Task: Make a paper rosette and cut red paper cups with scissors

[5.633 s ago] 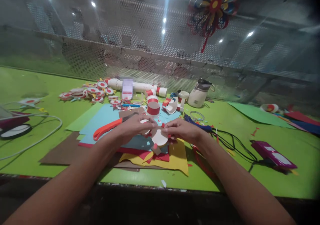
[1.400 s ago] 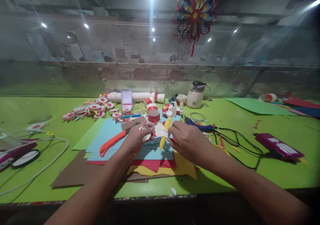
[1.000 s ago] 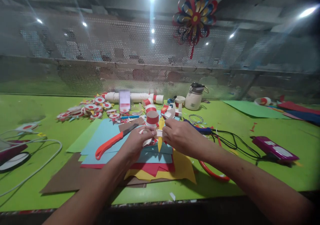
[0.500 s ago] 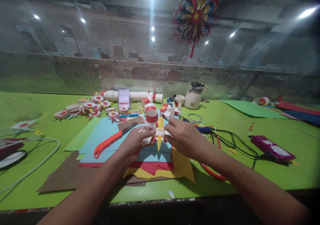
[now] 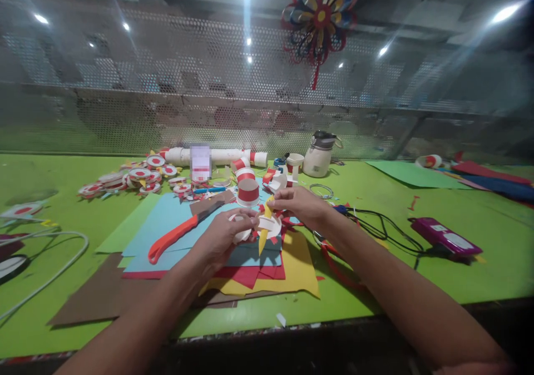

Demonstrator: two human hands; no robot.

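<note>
My left hand [image 5: 228, 231] is closed on the edge of a white and red paper craft piece [image 5: 270, 227], held over the stacked coloured sheets. Across that piece lies a pointed yellow strip [image 5: 263, 240], slanting, its lower tip hanging below the white part. The fingertips of my right hand [image 5: 301, 201] pinch the strip near its upper end. Just beyond my fingers stands a red and white paper cup [image 5: 248, 193]. To the left of my left hand, an orange-handled knife [image 5: 175, 236] rests on light blue sheets [image 5: 142, 247].
Finished-looking red and white paper pieces [image 5: 139, 176] are heaped at the back left, near a white tube of stacked cups [image 5: 225, 158]. A bottle [image 5: 319, 155] stands behind. On the right are black cables [image 5: 386, 225] and a purple device [image 5: 446, 237]; a white cable [image 5: 85, 247] curls at left.
My right hand has shifted up to the yellow strip's upper end, and the strip has turned from nearly upright to slanting. The view has moved slightly.
</note>
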